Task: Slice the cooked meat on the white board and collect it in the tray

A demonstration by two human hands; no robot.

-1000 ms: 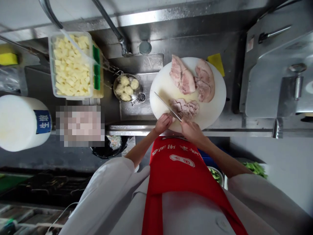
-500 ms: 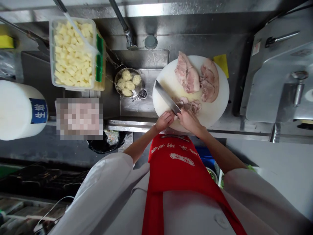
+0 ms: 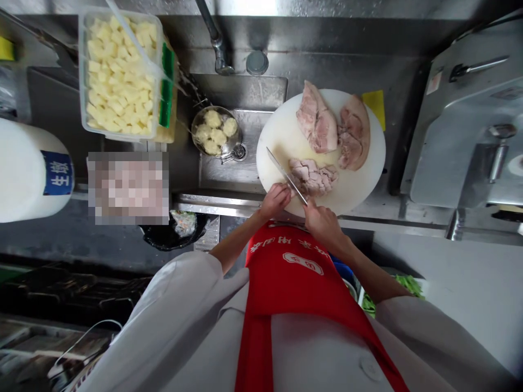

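My right hand (image 3: pixel 323 222) is wrapped round the handle of a kitchen knife (image 3: pixel 286 175). Its blade points up and left across a round white cutting board (image 3: pixel 273 133). Close to the blade's left side, my left hand (image 3: pixel 276 200) has its fingers curled on a small piece of meat at the board's near edge, mostly hidden by the fingers. Sliced pale meat (image 3: pixel 314 177) lies in a pile just right of the blade. Farther back on the board rest two larger chunks of cooked meat, one a long piece (image 3: pixel 316 120), the other a rind-edged piece (image 3: pixel 354 133).
Left of the board is a sink (image 3: pixel 241 177) with a strainer of pale balls (image 3: pixel 214 133). A tub of pale cubes (image 3: pixel 120 76) and a big white container (image 3: pixel 28 171) stand farther left. A metal slicer-like machine (image 3: pixel 461 147) occupies the right. A yellow piece (image 3: pixel 375 106) lies by the board.
The knife has turned from showing its broad side to nearly edge-on, and my right hand has shifted slightly right and down. More of the sliced meat shows. The whole view has shifted a little.
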